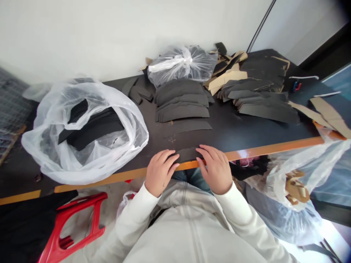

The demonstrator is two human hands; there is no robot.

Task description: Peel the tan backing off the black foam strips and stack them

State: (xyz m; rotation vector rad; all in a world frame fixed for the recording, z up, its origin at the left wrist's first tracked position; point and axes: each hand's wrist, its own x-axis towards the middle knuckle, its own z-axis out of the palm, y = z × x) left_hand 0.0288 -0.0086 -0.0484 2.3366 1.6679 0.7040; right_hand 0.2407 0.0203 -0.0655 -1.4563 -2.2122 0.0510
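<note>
A curved black piece (188, 154) lies at the table's front edge between my two hands. My left hand (161, 170) has its fingertips on the piece's left end, thumb and fingers pinching it. At the right end, my right hand (215, 166) grips it the same way, with the thumb below and the fingers above. Just behind lies a single thin black piece (192, 125). Beyond that stands a fanned stack of black curved pieces (182, 102). An open clear plastic bag (131, 153) on the left holds more black pieces (94, 128).
A tied plastic bag (182, 65) sits against the wall. More black pieces (263, 104) and brown scraps (226, 78) lie at the right of the dark table (225, 131). A red stool (95, 215) stands below left; plastic bags (285, 215) hang or lie below right.
</note>
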